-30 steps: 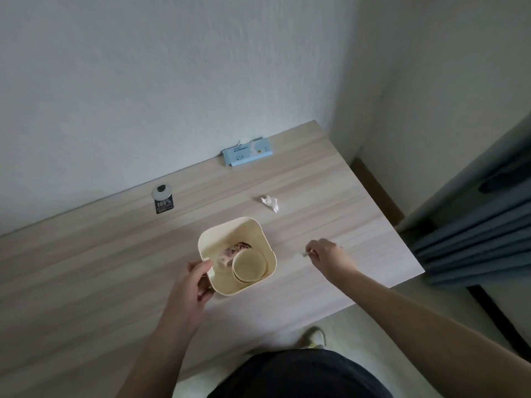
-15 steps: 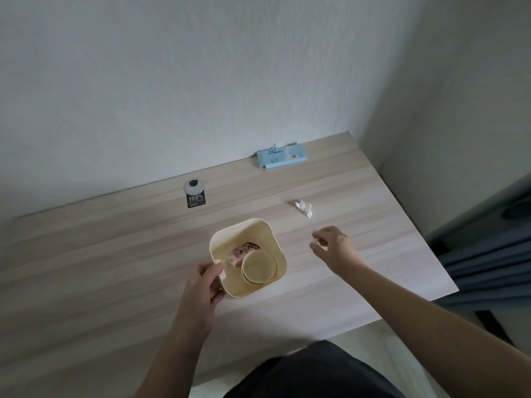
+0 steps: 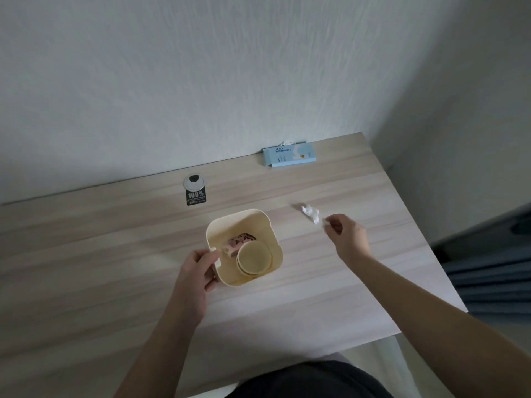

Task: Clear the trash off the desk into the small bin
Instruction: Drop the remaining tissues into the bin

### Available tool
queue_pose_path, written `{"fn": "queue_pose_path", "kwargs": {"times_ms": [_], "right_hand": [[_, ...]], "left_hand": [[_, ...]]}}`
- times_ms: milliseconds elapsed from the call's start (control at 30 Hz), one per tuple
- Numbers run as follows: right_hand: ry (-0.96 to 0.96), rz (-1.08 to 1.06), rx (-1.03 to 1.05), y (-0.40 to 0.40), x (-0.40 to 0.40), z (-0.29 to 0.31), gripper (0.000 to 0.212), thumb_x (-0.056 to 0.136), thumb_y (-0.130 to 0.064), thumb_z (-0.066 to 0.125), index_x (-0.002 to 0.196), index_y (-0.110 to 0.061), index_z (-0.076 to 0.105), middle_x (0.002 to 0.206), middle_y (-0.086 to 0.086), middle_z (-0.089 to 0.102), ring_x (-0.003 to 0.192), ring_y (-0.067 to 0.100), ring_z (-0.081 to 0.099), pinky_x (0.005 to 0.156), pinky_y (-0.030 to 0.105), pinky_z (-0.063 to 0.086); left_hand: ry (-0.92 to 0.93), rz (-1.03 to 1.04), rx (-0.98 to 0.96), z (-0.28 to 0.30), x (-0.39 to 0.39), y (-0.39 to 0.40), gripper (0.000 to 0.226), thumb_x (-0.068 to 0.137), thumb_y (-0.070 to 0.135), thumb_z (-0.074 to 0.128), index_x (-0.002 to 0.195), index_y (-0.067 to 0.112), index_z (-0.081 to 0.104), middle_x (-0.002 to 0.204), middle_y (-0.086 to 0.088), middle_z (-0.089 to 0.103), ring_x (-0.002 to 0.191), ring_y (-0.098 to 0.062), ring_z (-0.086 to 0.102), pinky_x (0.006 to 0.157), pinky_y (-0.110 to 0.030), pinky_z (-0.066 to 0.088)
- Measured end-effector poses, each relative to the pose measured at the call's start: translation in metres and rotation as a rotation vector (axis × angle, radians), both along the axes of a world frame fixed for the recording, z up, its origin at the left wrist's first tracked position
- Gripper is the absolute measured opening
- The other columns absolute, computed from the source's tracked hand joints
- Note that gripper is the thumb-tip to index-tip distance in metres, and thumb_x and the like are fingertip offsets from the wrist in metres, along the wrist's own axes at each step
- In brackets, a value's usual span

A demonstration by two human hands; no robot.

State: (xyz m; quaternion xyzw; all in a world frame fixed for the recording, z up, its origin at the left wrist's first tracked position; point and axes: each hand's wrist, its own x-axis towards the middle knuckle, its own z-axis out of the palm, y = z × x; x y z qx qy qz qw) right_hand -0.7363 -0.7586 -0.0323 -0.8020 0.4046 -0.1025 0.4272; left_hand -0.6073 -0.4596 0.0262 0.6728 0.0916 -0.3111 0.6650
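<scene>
A small cream bin (image 3: pixel 271 225) stands on the wooden desk (image 3: pixel 115 268). Inside it lie a paper cup (image 3: pixel 254 258) and a pink-brown wrapper (image 3: pixel 240 241). My left hand (image 3: pixel 198 271) grips the bin's near-left rim. A crumpled white tissue (image 3: pixel 310 213) lies on the desk right of the bin. My right hand (image 3: pixel 346 235) hovers just beside it, fingers pinched on a small white scrap (image 3: pixel 326 222) close to the tissue's near end.
A light blue tissue pack (image 3: pixel 290 157) lies against the wall at the back right. A black label with a round cable grommet (image 3: pixel 194 188) sits at the back. The desk's right edge drops off toward a dark curtain (image 3: pixel 494 268).
My right hand has moved away from me and to the right, from the desk's near edge up to the crumpled tissue. The left hand stays on the bin.
</scene>
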Motion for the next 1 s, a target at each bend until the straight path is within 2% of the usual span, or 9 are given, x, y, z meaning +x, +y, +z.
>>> {"fn": "queue_pose_path", "kwargs": {"times_ms": [67, 133, 233, 367, 500, 567, 767, 900, 1000], "right_hand": [[0.012, 0.037, -0.011, -0.013, 0.014, -0.006, 0.006, 0.088, -0.023, 0.066, 0.093, -0.02, 0.067, 0.087, -0.004, 0.068, 0.084, 0.013, 0.064, 0.071, 0.02, 0.044], [0.058, 0.104, -0.058, -0.025, 0.029, -0.013, 0.007, 0.087, -0.021, 0.068, 0.093, -0.018, 0.068, 0.096, -0.001, 0.064, 0.088, 0.017, 0.062, 0.072, 0.024, 0.043], [0.151, 0.248, -0.104, -0.038, 0.05, -0.024, 0.008, 0.084, -0.017, 0.07, 0.091, -0.016, 0.071, 0.111, 0.005, 0.057, 0.101, 0.023, 0.056, 0.083, 0.027, 0.041], [0.294, 0.394, -0.109, -0.044, 0.068, -0.042, 0.008, 0.085, -0.015, 0.066, 0.091, -0.018, 0.071, 0.125, 0.004, 0.051, 0.112, 0.026, 0.05, 0.091, 0.027, 0.037], [0.4, 0.48, -0.143, -0.048, 0.081, -0.048, 0.014, 0.091, -0.02, 0.058, 0.099, -0.019, 0.069, 0.121, 0.008, 0.054, 0.109, 0.029, 0.053, 0.089, 0.033, 0.042], [0.405, 0.471, -0.107, -0.049, 0.084, -0.045, 0.016, 0.091, -0.02, 0.057, 0.102, -0.02, 0.069, 0.116, 0.01, 0.06, 0.104, 0.031, 0.059, 0.085, 0.033, 0.045], [0.177, 0.363, 0.043, -0.057, 0.078, -0.025, 0.021, 0.089, -0.023, 0.063, 0.108, -0.02, 0.06, 0.1, 0.004, 0.069, 0.087, 0.022, 0.063, 0.071, 0.033, 0.052], [-0.057, 0.306, 0.04, -0.055, 0.072, 0.008, 0.012, 0.085, -0.025, 0.069, 0.096, -0.023, 0.064, 0.085, -0.009, 0.067, 0.074, 0.001, 0.061, 0.067, 0.021, 0.052], [-0.258, 0.323, -0.011, -0.042, 0.065, 0.037, 0.01, 0.081, -0.019, 0.074, 0.089, -0.022, 0.068, 0.083, -0.008, 0.067, 0.072, 0.003, 0.062, 0.069, 0.018, 0.053]], "left_hand": [[-0.004, 0.026, 0.003, 0.001, 0.0, -0.008, 0.013, 0.09, 0.017, 0.059, 0.094, 0.006, 0.053, 0.049, 0.009, 0.038, 0.041, -0.005, 0.033, 0.05, -0.028, 0.025], [0.001, 0.06, -0.016, 0.002, -0.001, -0.014, 0.021, 0.083, 0.024, 0.061, 0.092, 0.007, 0.052, 0.048, 0.009, 0.035, 0.042, -0.007, 0.031, 0.049, -0.027, 0.025], [0.019, 0.115, -0.029, 0.0, 0.0, -0.026, 0.024, 0.073, 0.029, 0.064, 0.08, 0.011, 0.049, 0.051, 0.005, 0.027, 0.043, -0.008, 0.024, 0.047, -0.028, 0.02], [0.025, 0.15, 0.008, -0.001, 0.002, -0.041, 0.021, 0.073, 0.028, 0.064, 0.079, 0.013, 0.051, 0.047, 0.009, 0.035, 0.04, -0.006, 0.031, 0.047, -0.026, 0.026], [0.044, 0.187, 0.01, 0.002, 0.002, -0.05, 0.016, 0.076, 0.027, 0.066, 0.08, 0.016, 0.055, 0.052, 0.007, 0.045, 0.045, -0.005, 0.044, 0.053, -0.027, 0.036], [0.051, 0.179, -0.001, 0.003, -0.001, -0.055, 0.018, 0.073, 0.028, 0.066, 0.075, 0.018, 0.051, 0.05, 0.009, 0.04, 0.042, -0.004, 0.04, 0.051, -0.027, 0.033], [0.06, 0.17, 0.008, 0.001, -0.005, -0.069, 0.02, 0.074, 0.027, 0.065, 0.077, 0.016, 0.049, 0.048, 0.012, 0.038, 0.039, -0.004, 0.036, 0.054, -0.028, 0.029], [0.045, 0.131, 0.042, 0.0, -0.006, -0.08, 0.014, 0.086, 0.02, 0.062, 0.084, 0.014, 0.05, 0.046, 0.013, 0.041, 0.038, -0.002, 0.037, 0.052, -0.027, 0.03], [0.025, 0.081, 0.064, -0.001, -0.007, -0.089, 0.011, 0.091, 0.014, 0.059, 0.087, 0.011, 0.049, 0.043, 0.012, 0.043, 0.037, -0.001, 0.036, 0.045, -0.023, 0.029]]}}
